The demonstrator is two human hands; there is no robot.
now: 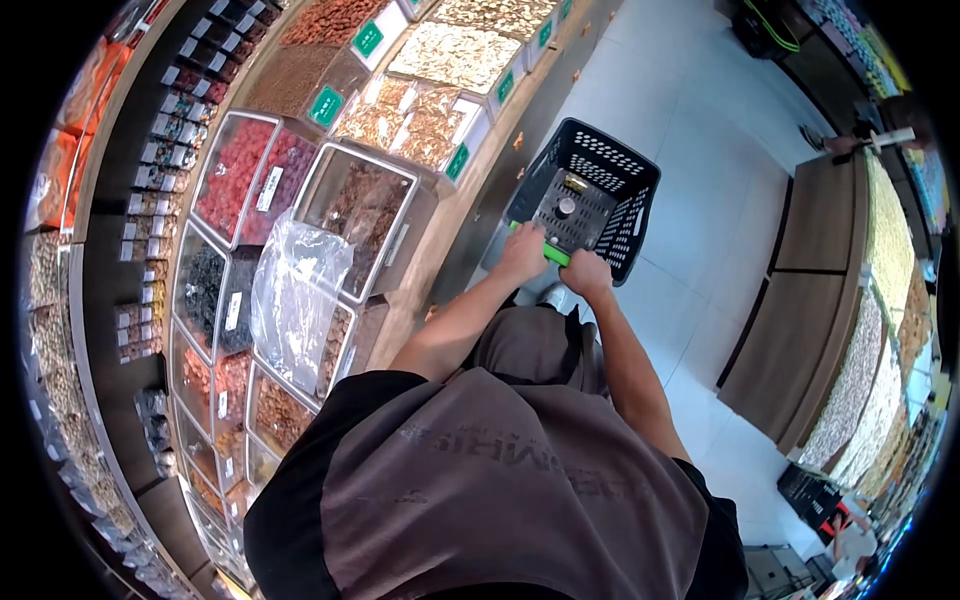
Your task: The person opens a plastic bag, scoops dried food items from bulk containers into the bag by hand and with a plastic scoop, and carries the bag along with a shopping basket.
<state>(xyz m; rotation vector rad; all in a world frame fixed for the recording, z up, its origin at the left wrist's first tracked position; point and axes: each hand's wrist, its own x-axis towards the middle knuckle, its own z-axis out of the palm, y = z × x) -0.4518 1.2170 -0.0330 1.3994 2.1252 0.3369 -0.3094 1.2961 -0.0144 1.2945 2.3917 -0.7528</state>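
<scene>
Both hands grip the green handle (557, 254) of a dark plastic basket (638, 190) with slotted walls. My left hand (524, 252) is wrapped round the handle's left end, beside the counter edge. At the right end my right hand (587, 272) is closed round it. Inside the basket lie a small gold-coloured item (575, 183) and a small round item (566, 207). A clear plastic bag (297, 290) rests on the lids of the bins left of my hands.
Lidded bins of dried food, such as red pieces (236, 178), line the left counter (440, 235). A brown display cabinet (808, 330) stands at the right beyond the tiled floor (700, 230). Another person (853, 543) is at the lower right.
</scene>
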